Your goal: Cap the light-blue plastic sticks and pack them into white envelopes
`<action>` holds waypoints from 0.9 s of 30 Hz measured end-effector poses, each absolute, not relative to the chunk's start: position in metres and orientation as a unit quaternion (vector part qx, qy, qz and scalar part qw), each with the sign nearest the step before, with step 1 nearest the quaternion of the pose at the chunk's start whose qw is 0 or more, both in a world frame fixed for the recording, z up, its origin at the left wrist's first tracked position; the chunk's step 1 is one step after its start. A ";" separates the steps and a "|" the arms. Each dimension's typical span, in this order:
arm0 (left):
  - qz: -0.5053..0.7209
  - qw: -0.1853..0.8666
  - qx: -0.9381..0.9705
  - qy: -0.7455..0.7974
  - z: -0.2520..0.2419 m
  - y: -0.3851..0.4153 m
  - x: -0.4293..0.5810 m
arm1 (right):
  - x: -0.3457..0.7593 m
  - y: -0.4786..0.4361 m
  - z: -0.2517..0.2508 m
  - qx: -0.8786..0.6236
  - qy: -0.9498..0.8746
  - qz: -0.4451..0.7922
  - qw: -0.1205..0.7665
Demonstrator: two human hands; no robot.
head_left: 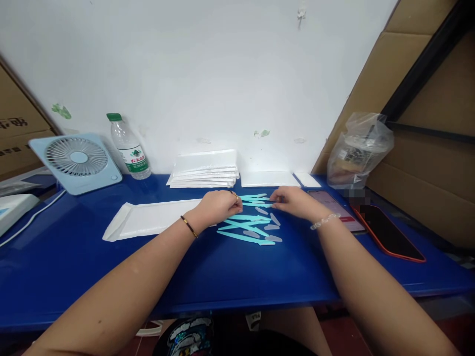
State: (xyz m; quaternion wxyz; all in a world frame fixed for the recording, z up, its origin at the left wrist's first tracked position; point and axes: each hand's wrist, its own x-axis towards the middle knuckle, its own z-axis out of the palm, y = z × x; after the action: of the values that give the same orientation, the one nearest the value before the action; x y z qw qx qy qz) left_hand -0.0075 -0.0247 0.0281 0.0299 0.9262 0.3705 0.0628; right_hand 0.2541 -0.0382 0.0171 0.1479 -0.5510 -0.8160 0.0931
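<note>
Reaching over the blue bench [92, 257], both hands meet above a loose scatter of turquoise plastic knives [249, 225] lying near the middle of the bench, toward its back edge. The left hand [217, 205] has its fingers curled down onto the back end of the pile, its grip nearly closed on the topmost knives; exactly how many it pinches cannot be told. The right hand [295, 201] touches the same knives from the other side, fingertips pinched together on them. Just left of the pile lies a flat white pouch [148, 220]. A stack of white pouches [205, 169] sits at the back edge, with a water bottle [129, 148] and a small fan [76, 162] toward the back left corner. Two phones [386, 228] lie along the right edge.
</note>
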 end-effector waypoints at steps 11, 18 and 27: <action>0.080 -0.034 0.921 0.378 0.010 -0.024 0.001 | 0.241 -0.040 0.016 -0.511 -0.855 0.027 0.087; 0.081 -0.037 0.925 0.369 0.013 -0.019 0.001 | 0.241 -0.044 0.022 -0.478 -0.863 0.065 0.150; 0.047 0.136 0.919 0.367 0.035 -0.019 -0.019 | 0.269 -0.041 0.026 -0.559 -0.798 0.170 0.145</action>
State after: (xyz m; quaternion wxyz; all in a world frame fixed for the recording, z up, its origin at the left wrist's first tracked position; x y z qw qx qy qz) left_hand -0.0189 -0.0188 0.0351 0.1361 0.9189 0.3674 0.0465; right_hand 0.2688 -0.0413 0.0259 0.1449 -0.5594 -0.7983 0.1695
